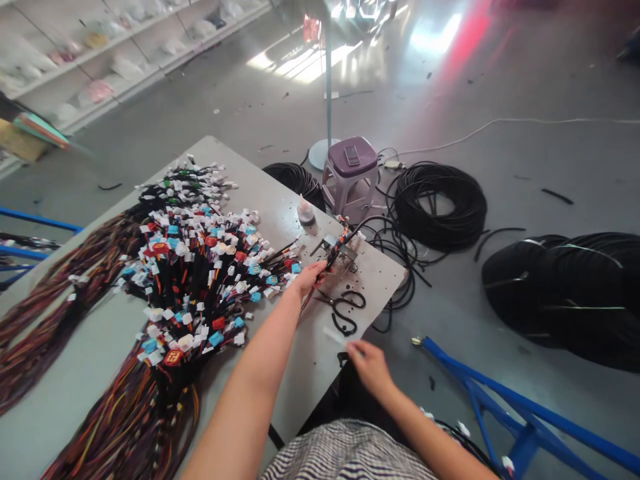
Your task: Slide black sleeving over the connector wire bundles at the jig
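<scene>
— What is the left hand (311,275) doing?

— Its fingers are closed around a thin bunch of wires (334,252). The bunch runs up to a small metal tool (336,248), just past the scissors (345,308).

— Where are the scissors?

— Flat on the grey table (75,373), near its corner, just beside the left hand.

— And the right hand (369,363)?

— It hangs at the table edge below the scissors, fingers bent. It looks blurry, so I cannot tell if it holds anything.

— What else is there?

— A big pile of wires with little coloured plugs (195,273) lies left of the scissors. A purple stool (351,175) stands on the floor behind them.
</scene>
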The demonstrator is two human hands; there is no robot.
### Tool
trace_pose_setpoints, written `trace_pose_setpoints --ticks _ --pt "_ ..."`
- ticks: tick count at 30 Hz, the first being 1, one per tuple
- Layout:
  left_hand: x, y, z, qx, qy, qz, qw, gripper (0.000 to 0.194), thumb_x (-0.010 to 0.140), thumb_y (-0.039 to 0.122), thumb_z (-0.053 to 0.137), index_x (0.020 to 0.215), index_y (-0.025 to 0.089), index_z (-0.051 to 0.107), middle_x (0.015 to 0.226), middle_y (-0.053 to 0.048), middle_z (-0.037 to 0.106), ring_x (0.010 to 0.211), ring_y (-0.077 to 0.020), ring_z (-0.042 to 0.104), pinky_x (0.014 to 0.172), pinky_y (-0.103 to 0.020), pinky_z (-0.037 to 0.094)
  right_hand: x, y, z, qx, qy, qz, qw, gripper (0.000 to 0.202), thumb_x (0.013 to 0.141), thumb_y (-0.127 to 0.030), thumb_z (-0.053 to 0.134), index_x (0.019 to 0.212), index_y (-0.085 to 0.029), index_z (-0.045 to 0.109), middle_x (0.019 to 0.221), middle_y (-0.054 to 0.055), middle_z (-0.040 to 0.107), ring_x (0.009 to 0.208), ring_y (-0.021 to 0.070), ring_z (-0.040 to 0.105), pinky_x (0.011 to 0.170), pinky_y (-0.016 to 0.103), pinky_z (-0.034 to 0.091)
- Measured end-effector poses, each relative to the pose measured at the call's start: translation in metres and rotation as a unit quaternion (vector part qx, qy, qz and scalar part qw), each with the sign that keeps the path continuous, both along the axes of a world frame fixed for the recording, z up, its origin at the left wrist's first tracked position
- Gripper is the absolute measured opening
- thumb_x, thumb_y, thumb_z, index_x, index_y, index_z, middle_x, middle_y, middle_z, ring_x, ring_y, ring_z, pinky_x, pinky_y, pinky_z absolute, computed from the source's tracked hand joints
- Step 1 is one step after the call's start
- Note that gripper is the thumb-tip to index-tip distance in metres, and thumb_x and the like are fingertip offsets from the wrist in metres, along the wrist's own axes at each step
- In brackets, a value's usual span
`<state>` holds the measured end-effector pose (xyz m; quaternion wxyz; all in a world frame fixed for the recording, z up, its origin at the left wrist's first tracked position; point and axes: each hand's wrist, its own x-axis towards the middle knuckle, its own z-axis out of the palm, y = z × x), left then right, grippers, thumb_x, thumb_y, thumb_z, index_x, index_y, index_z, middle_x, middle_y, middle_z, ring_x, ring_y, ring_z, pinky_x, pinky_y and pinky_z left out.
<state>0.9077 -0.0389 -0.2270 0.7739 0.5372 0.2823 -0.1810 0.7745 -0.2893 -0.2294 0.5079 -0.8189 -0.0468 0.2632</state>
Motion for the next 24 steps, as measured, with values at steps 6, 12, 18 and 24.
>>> trace_pose_setpoints --ticks 6,12,18,24 --pt "-0.003 -0.007 0.005 0.051 -0.033 0.007 0.998 0.055 0.068 0.066 0.071 0.078 0.013 0.060 0.064 0.002 0.058 0.040 -0.0017 0.026 0.043 -0.023 0.012 0.104 0.005 0.035 0.049 0.014 -0.229 0.972 0.043 0.065 -0.055 0.067 0.083 -0.017 0.077 0.089 0.011 0.072 0.085 0.0279 0.068 0.080 0.038 0.055" --pt "-0.005 -0.013 0.008 0.088 -0.039 0.012 0.995 0.057 0.070 0.072 0.065 0.077 0.016 0.055 0.069 0.001 0.059 0.043 -0.0032 0.026 0.044 -0.024 0.014 0.094 0.016 0.027 0.090 0.049 -0.245 0.964 0.041 0.062 -0.054 0.071 0.080 -0.017 0.077 0.086 0.010 0.072 0.083 0.0268 0.068 0.082 0.038 0.055" --pt "-0.005 -0.013 0.011 0.090 -0.044 0.002 0.995 0.061 0.067 0.076 0.063 0.074 0.016 0.053 0.066 0.000 0.058 0.046 -0.0048 0.027 0.047 -0.025 0.016 0.092 0.011 0.025 0.082 0.058 -0.236 0.967 0.039 0.063 -0.053 0.071 0.079 -0.018 0.077 0.086 0.009 0.072 0.084 0.0270 0.068 0.083 0.039 0.054" --pt "-0.007 -0.012 0.011 0.109 -0.053 -0.003 0.993 0.055 0.072 0.071 0.061 0.073 0.016 0.057 0.065 0.000 0.057 0.050 -0.0072 0.031 0.049 -0.025 0.020 0.107 0.037 0.015 0.123 0.049 -0.198 0.971 0.041 0.065 -0.056 0.069 0.076 -0.017 0.072 0.080 0.007 0.070 0.079 0.0239 0.066 0.072 0.033 0.054"
